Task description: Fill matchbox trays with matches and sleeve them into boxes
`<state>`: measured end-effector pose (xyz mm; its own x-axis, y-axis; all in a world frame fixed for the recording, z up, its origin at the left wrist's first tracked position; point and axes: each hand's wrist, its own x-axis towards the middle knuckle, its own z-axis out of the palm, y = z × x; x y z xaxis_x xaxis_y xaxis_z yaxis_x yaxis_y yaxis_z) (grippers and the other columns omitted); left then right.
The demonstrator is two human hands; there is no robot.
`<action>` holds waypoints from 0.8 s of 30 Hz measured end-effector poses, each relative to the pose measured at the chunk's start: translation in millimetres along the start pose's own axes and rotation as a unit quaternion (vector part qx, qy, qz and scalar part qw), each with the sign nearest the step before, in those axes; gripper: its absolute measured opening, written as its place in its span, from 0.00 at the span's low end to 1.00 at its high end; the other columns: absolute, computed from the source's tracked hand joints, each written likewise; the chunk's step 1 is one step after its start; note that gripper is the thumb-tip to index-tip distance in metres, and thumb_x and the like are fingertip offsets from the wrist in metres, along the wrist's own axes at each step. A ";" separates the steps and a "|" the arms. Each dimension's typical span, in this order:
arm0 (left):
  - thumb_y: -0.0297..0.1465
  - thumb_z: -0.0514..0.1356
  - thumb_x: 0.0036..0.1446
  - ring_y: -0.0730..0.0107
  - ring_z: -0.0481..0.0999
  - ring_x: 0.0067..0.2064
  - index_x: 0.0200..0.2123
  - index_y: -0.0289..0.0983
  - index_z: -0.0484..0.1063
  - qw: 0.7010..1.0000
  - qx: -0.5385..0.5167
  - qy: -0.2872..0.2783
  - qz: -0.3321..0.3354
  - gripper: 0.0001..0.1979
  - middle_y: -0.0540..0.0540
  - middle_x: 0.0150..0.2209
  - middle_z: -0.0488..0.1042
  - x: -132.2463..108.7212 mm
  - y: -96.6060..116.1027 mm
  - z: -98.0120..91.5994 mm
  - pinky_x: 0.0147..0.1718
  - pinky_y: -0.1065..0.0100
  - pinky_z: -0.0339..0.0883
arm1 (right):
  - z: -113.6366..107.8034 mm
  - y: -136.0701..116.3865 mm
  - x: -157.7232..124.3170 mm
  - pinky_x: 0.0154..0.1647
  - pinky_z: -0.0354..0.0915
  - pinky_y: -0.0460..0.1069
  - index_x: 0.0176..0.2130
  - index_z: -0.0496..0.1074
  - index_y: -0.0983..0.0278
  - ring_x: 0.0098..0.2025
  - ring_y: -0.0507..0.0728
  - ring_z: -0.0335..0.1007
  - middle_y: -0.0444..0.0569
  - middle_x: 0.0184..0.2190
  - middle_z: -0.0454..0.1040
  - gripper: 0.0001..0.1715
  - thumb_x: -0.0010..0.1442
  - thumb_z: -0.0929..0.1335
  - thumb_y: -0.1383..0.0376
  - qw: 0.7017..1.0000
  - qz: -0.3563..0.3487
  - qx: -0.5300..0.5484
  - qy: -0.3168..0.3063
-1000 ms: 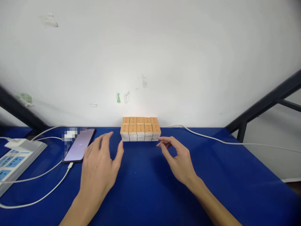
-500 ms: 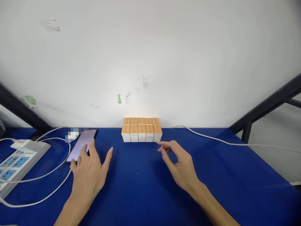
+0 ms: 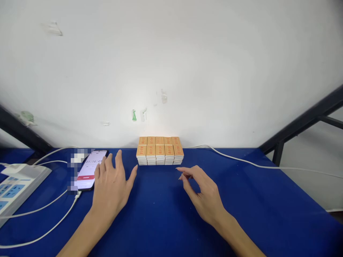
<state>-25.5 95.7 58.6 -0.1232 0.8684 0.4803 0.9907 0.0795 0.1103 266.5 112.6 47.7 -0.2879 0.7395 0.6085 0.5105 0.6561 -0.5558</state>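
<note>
Several small orange-topped boxes (image 3: pixel 160 150) with red print and white sides are stacked in a tight block against the wall. My left hand (image 3: pixel 112 184) hovers over the blue table with fingers spread, left of the block and beside a phone (image 3: pixel 89 171) whose lit screen shows a running time. It holds nothing. My right hand (image 3: pixel 205 194) is just in front of the block's right corner, fingers curved and slightly apart, with no object between them and not touching the boxes.
At the far left a white power strip (image 3: pixel 24 185) lies with white cables around it. Another white cable (image 3: pixel 238 159) runs along the back right. Dark metal bars (image 3: pixel 302 123) slope down at both sides. A white wall (image 3: pixel 214 71) stands behind the blue table (image 3: pixel 160 228).
My left hand has moved right, off the phone, towards the boxes. The phone's screen now shows a time and a red button. My right hand has hardly moved; the view has shifted slightly.
</note>
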 end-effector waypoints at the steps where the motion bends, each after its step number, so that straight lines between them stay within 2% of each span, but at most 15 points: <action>1: 0.47 0.52 0.77 0.14 0.72 0.69 0.72 0.17 0.65 1.000 -0.008 0.006 0.003 0.39 0.10 0.66 0.69 3.2 1.9 0.4 0.64 0.25 0.66 | 0.3 0.5 0.1 0.45 0.75 0.55 0.62 0.77 0.53 0.41 0.57 0.78 0.45 0.39 0.79 0.19 0.77 0.67 0.70 1.000 0.000 -0.001 0.000; 4: 0.46 0.53 0.77 0.15 0.73 0.68 0.72 0.18 0.64 0.998 -0.045 0.034 0.011 0.37 0.09 0.65 0.70 19.9 12.3 -0.7 0.61 0.25 0.70 | 1.7 2.8 0.8 0.45 0.75 0.55 0.61 0.77 0.54 0.40 0.57 0.78 0.45 0.39 0.79 0.19 0.77 0.66 0.70 1.000 0.002 -0.002 0.001; 6: 0.46 0.54 0.77 0.19 0.73 0.68 0.75 0.22 0.58 0.994 -0.084 0.068 0.014 0.38 0.12 0.67 0.70 38.1 23.6 -4.4 0.60 0.25 0.71 | 2.7 4.5 1.0 0.45 0.75 0.55 0.60 0.77 0.55 0.40 0.57 0.78 0.45 0.38 0.79 0.18 0.77 0.66 0.69 1.000 0.003 -0.003 0.001; 9: 0.43 0.57 0.77 0.28 0.71 0.71 0.79 0.26 0.50 0.977 -0.157 0.139 0.039 0.39 0.15 0.71 0.65 71.8 44.6 -13.6 0.65 0.30 0.70 | 2.7 5.6 1.2 0.45 0.76 0.55 0.60 0.78 0.55 0.40 0.57 0.79 0.45 0.38 0.80 0.18 0.77 0.67 0.69 1.000 0.003 -0.007 0.005; 11: 0.39 0.59 0.76 0.36 0.70 0.72 0.78 0.27 0.50 0.959 -0.204 0.185 0.071 0.38 0.20 0.71 0.66 92.9 58.0 -20.0 0.68 0.38 0.69 | 1.3 5.0 1.4 0.46 0.76 0.55 0.60 0.77 0.55 0.40 0.57 0.79 0.45 0.38 0.80 0.18 0.77 0.66 0.70 1.000 0.002 -0.012 0.011; 14: 0.36 0.58 0.76 0.48 0.76 0.67 0.76 0.34 0.54 0.929 -0.260 0.232 0.122 0.32 0.28 0.69 0.70 112.0 70.4 -26.3 0.65 0.45 0.74 | -1.8 3.2 2.4 0.46 0.76 0.55 0.61 0.77 0.55 0.40 0.57 0.79 0.45 0.38 0.80 0.19 0.77 0.66 0.70 1.000 -0.001 -0.017 0.022; 16: 0.34 0.58 0.76 0.53 0.79 0.63 0.74 0.37 0.57 0.915 -0.286 0.242 0.152 0.29 0.32 0.67 0.73 113.5 70.5 -27.8 0.63 0.48 0.76 | -3.5 2.7 3.0 0.47 0.75 0.55 0.60 0.77 0.55 0.40 0.57 0.79 0.45 0.38 0.80 0.18 0.77 0.66 0.70 0.999 -0.002 -0.020 0.027; 19: 0.35 0.58 0.76 0.56 0.81 0.61 0.73 0.39 0.59 0.903 -0.308 0.238 0.180 0.27 0.36 0.65 0.76 101.5 57.2 -27.8 0.62 0.51 0.77 | -4.4 3.8 3.5 0.46 0.75 0.55 0.60 0.77 0.56 0.39 0.57 0.79 0.44 0.38 0.80 0.17 0.77 0.66 0.70 0.999 0.000 -0.023 0.031; 21: 0.35 0.58 0.76 0.56 0.82 0.60 0.72 0.40 0.61 0.904 -0.311 0.229 0.184 0.25 0.37 0.64 0.77 87.9 41.7 -28.3 0.61 0.51 0.77 | -4.2 5.2 3.2 0.46 0.75 0.55 0.60 0.77 0.56 0.40 0.57 0.78 0.45 0.38 0.80 0.17 0.77 0.66 0.70 0.999 0.003 -0.024 0.031; 24: 0.34 0.57 0.76 0.55 0.83 0.57 0.68 0.39 0.67 0.922 -0.292 0.201 0.158 0.20 0.38 0.60 0.79 63.7 17.0 -31.5 0.59 0.51 0.77 | -3.9 6.4 2.3 0.47 0.74 0.56 0.60 0.77 0.56 0.40 0.57 0.78 0.45 0.38 0.79 0.17 0.77 0.66 0.69 0.999 0.009 -0.026 0.031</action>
<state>-18.3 136.9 118.5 0.0389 0.5428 0.8389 0.7957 -0.5247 0.3026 272.3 118.0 47.8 -0.2286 0.7398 0.6328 0.5569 0.6325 -0.5383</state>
